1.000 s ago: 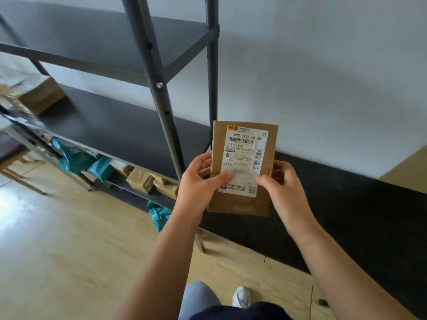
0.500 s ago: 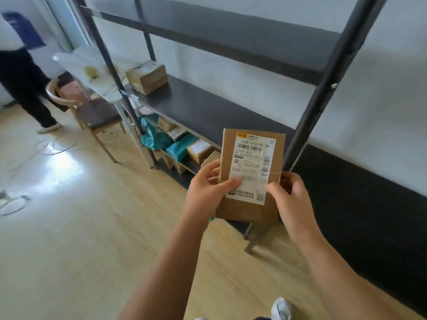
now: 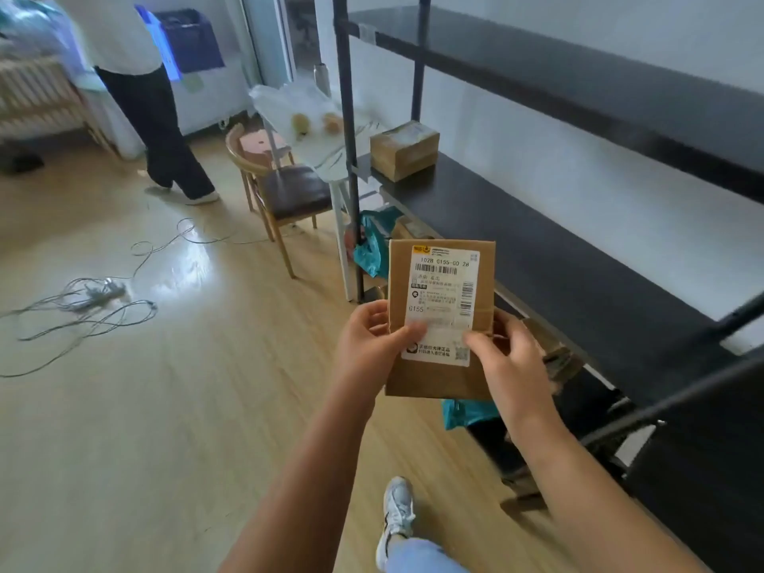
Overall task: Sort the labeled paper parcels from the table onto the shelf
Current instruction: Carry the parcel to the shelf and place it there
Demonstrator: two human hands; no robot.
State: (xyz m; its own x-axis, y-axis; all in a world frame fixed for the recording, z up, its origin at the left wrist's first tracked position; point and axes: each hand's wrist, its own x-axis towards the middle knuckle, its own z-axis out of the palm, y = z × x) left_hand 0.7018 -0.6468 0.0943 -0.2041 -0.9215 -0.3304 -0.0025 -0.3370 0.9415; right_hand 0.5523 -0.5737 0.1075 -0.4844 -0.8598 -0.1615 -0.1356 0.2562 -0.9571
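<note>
A dark metal shelf (image 3: 537, 250) runs along the wall, one cardboard box (image 3: 404, 148) on it. In front, held upright — a brown paper parcel (image 3: 440, 320), label facing up, gripped by left hand (image 3: 366, 349) and right hand (image 3: 510, 366).

Both bare forearms stretched forward from the bottom edge, converging toward the middle, wrists roughly level with each other. Left hand (image 3: 368, 349) curled around the left edge of the parcel (image 3: 440, 320), thumb pressed flat across the front, fingers wrapped behind and out of sight. Right hand (image 3: 509, 361) gripping the right edge likewise, thumb laid on the front face, knuckles bent and turned outward, remaining fingers tucked behind; thumbs close together but apart, each hand clamped firmly, package held upright between them.
</note>
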